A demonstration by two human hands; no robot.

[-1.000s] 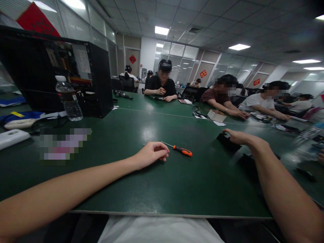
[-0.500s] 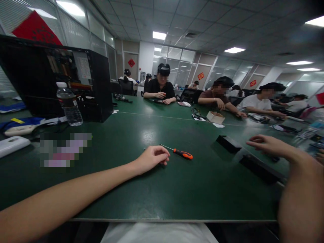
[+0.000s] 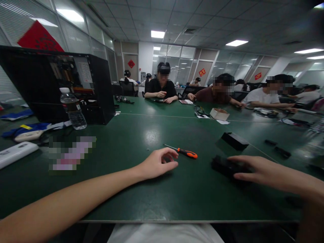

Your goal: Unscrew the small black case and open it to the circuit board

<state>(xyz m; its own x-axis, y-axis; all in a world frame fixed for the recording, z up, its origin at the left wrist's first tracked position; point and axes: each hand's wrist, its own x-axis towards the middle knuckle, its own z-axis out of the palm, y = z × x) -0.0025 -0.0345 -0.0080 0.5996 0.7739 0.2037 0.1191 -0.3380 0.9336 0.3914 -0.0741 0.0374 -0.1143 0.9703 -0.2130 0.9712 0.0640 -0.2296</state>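
Note:
My right hand (image 3: 255, 172) grips a dark, oblong block-like part (image 3: 222, 167) from above, thumb on the near side and fingers on the far side. Motion blurs the part, so its exact kind cannot be made out. Palm inward, my left hand (image 3: 160, 163) hovers low over or rests on the green tabletop (image 3: 141, 199), fingers curved and apart, with nothing in it. Just beyond its fingertips lies an orange-and-black screwdriver (image 3: 187, 153), its shaft pointing left. A second black box-shaped piece (image 3: 235, 141) lies beyond the part in my right hand.
At the left stand an opened black computer case (image 3: 102, 87) and a water bottle (image 3: 73, 109). A white device (image 3: 19, 153) lies nearer. Small black pieces (image 3: 282, 152) are at the right. Across the table are a cardboard box (image 3: 219, 114) and several people at work.
My right hand has come down and left onto the dark oblong part, which has shifted left with it. My left hand has moved slightly right, its fingers opening more.

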